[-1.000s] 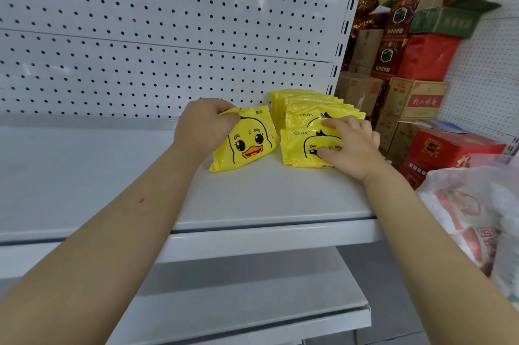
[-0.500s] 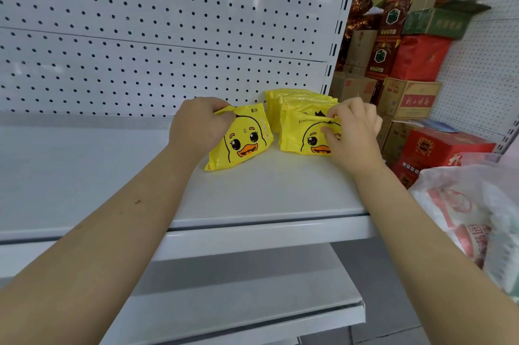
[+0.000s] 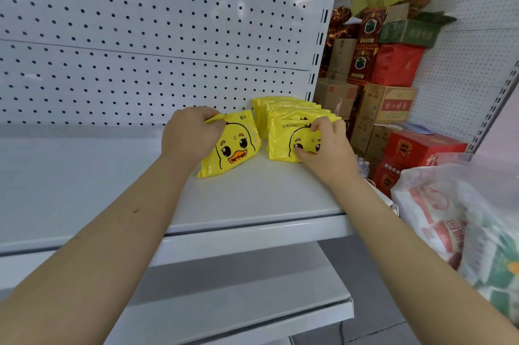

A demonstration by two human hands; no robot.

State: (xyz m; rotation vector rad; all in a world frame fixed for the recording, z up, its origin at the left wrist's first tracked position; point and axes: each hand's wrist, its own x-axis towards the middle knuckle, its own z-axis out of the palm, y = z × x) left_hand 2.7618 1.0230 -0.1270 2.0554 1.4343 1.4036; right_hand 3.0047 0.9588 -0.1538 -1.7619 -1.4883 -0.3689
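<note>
Yellow glossy plastic packet with a cartoon duck face [image 3: 236, 148] sat tilted on the white metal shelf [image 3: 252, 198], its lower left corner down on the shelf surface and the printed face turned toward the camera. Left hand [image 3: 191, 134] gripped the packet's upper left corner, fingers curled tight over the top edge.

Right hand [image 3: 328, 145] held a second yellow duck packet [image 3: 283, 142]. This was the front one in a row of matching yellow packets [image 3: 280, 104] standing on edge at the back right of the shelf, against the white pegboard back panel [image 3: 140, 35]. Right fingers were curled over that packet's top edge, with the thumb pressed on the print near the duck's eye. The two held packets were just beside each other and apparently not touching, though the gap was narrow.

Writing: "Ckak" in dark letters at the top left of the second packet. Small print at the tilted packet's top right was too small to read.

Duck art had a black outline, lashed eyes and an open orange beak. The film was shiny and slightly puffed.

Right of the shelf stood a brown cardboard carton with red Chinese characters [image 3: 390, 104] and a red box with a gold emblem [image 3: 421, 148]. A translucent plastic bag with red print [image 3: 449, 218] sat at lower right.
</note>
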